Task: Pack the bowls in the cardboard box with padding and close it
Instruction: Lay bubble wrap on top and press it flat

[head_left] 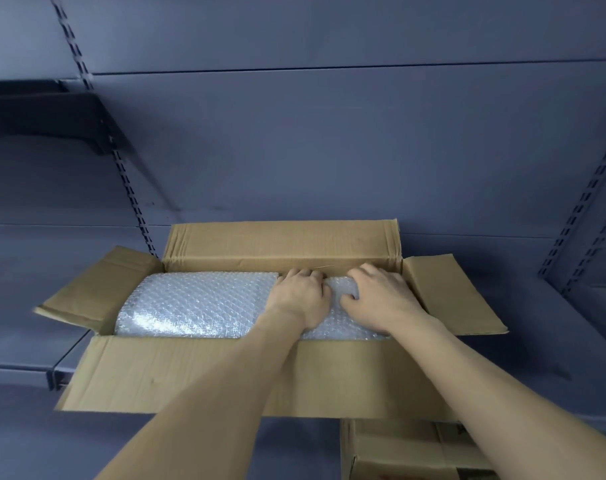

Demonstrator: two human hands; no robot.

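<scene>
The bubble wrap [197, 306] fills the inside of the cardboard box [225, 372], lying flat across the top from the left end to the right end, so the bowls underneath can't be seen. Both hands sit on its right part, near the box's back wall. Wrap is clear w/ small round bubbles, shiny where light hits at front left, and bunched up into a ridge between the two hands.

Left hand [303, 296] lies palm down on the wrap, fingers curled, tips tucked down at the back edge of the wrap against the box wall; can't tell if it pinches the sheet or just presses it. Right hand [381, 294] is just beside it, also palm down, fingers bent and thumb digging into the bunched wrap, gripping it. Both forearms reach in over the front flap, bare, roughly parallel.

Box is brown, all 4 flaps open: back one upright, side ones splayed out, front one hanging toward the person. It sits on a grey shelf [537, 341]. Another box [398, 452] shows below at lower right.
</scene>
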